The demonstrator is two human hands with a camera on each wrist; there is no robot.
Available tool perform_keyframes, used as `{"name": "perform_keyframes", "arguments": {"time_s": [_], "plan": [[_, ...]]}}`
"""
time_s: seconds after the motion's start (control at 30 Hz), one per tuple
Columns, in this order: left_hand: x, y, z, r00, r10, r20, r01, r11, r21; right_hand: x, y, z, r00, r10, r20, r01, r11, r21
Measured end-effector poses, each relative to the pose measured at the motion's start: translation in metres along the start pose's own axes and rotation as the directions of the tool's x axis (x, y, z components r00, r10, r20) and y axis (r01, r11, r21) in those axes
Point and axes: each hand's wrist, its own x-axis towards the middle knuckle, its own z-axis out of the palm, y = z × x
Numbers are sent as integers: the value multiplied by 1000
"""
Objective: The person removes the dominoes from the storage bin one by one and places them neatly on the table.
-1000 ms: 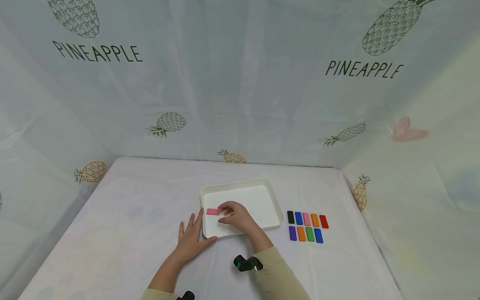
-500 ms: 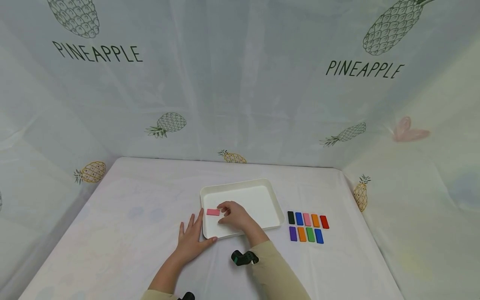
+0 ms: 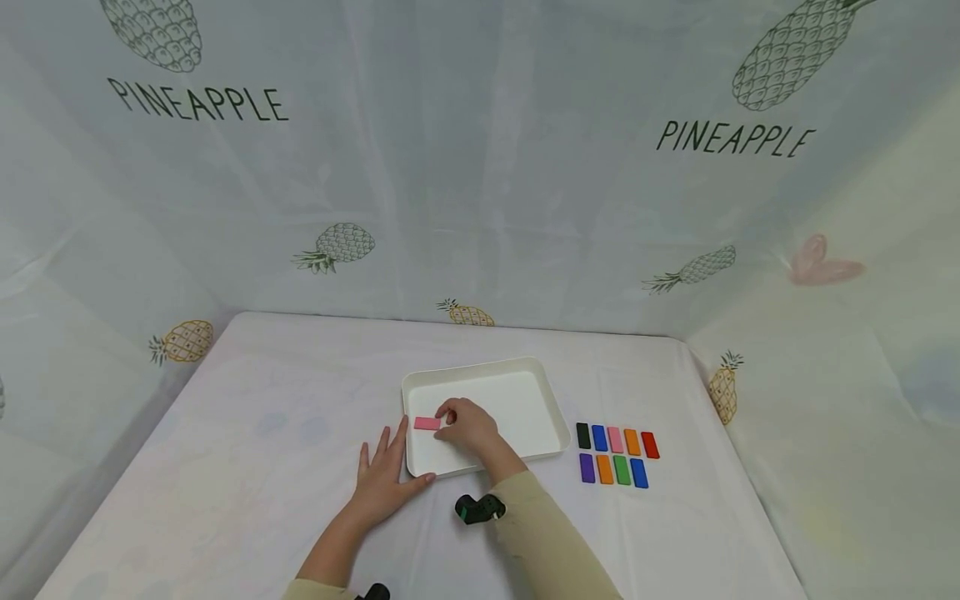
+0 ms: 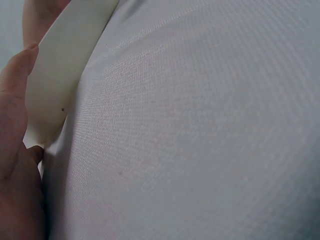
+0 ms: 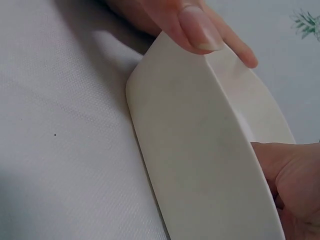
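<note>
In the head view, a pink rectangular piece [image 3: 427,423] lies flat near the left end of a white shallow tray [image 3: 558,408]. My right hand [image 3: 471,427] reaches into the tray from the front. Its bent index finger and thumb are at the right end of the pink piece; whether they pinch it is hard to see. With fingers spread, my left hand [image 3: 380,483] rests against the tray's near left corner, the thumb along the front edge. In the right wrist view, the left thumb [image 5: 200,30] touches the tray rim. The pink piece is hidden from both wrist views.
Two rows of coloured rectangular pieces [image 3: 616,439] lie on the white cloth right of the tray: black, blue, pink, orange, red, purple and green. A printed pineapple curtain [image 3: 480,167] hangs behind the table.
My right wrist and sleeve have shifted slightly left, and the right thumb and index finger have come closer together. The left hand and the pink piece stay practically where they were.
</note>
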Motion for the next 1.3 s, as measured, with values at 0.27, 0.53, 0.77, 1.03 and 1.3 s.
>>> {"name": "perform_keyframes", "arguments": {"time_s": [0.27,0.53,0.77,1.03,1.3], "plan": [[1,0,-1,1000,-14,13,14,1000,14,1,-1,0,1000,16,0,-16,1000,0],[3,1,-1,999,-20,29,20,1000,9,-3,4,-5,1000,-1,15,-2,980,200],[3,2,1,999,-26,28,26,1000,10,-5,13,-9,1000,-16,18,8,919,395],[4,2,1,999,-32,30,32,999,8,-7,16,-11,1000,12,23,-22,876,483],[3,2,-1,999,-38,39,38,999,10,-10,15,-14,998,-21,59,-14,845,535]]}}
